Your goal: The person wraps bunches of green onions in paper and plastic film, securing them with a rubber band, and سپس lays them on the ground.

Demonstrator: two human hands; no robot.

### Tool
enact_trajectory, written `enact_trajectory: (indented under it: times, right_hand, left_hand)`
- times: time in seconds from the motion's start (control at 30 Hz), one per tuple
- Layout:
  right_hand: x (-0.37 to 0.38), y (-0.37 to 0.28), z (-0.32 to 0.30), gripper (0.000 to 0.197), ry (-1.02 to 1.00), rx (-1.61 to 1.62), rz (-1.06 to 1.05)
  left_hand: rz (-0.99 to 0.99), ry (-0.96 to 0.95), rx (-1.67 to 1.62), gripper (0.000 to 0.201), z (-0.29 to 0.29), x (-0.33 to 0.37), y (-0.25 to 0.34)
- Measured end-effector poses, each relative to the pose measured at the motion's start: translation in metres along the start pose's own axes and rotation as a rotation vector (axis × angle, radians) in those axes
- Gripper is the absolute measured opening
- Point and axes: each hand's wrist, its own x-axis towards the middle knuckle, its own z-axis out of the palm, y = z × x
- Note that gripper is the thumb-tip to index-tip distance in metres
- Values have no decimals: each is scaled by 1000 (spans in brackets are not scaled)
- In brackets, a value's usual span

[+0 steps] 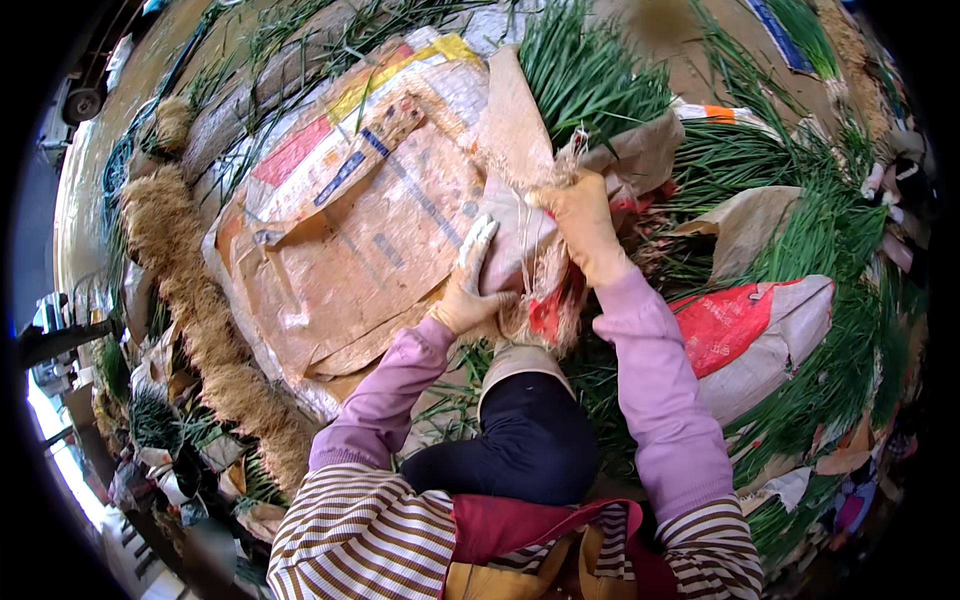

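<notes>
Both my hands wear dirty yellowish gloves. My left hand (467, 285) lies flat with fingers spread against a folded, soiled woven sack (350, 230), near its right edge. My right hand (580, 220) is closed around the rooty end of a bundle of green onions (545, 265) wrapped in sacking. The roots and reddish stalk bases hang down between my two hands. The bundle's green tops (590, 75) stretch away from me.
Heaps of green onions (810, 230) lie to the right, with a red and white sack (760, 325) on them. A long row of onion roots (195, 300) runs down the left. My knee in dark trousers (520, 430) sits below my hands.
</notes>
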Motion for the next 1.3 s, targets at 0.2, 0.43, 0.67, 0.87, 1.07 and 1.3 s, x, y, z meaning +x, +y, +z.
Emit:
enact_trajectory:
  times: [0.2, 0.43, 0.67, 0.87, 1.07, 1.3]
  right_hand:
    - [69, 94, -7, 24, 119, -73, 234]
    - [83, 100, 5, 25, 159, -129, 343]
    - [75, 87, 2, 24, 70, -51, 346]
    - [77, 94, -4, 25, 30, -57, 338]
    - [76, 97, -7, 25, -7, -80, 338]
    - [70, 83, -5, 25, -23, -10, 351]
  left_hand:
    - [-605, 517, -479, 21, -22, -102, -34]
    - [-886, 16, -419, 26, 37, -93, 10]
    - [-1029, -11, -561, 25, 37, -92, -14]
    - [-1011, -178, -319, 23, -11, -142, -24]
    - [-934, -13, -553, 15, -6, -157, -39]
    - [-894, 303, -1315, 21, 51, -77, -33]
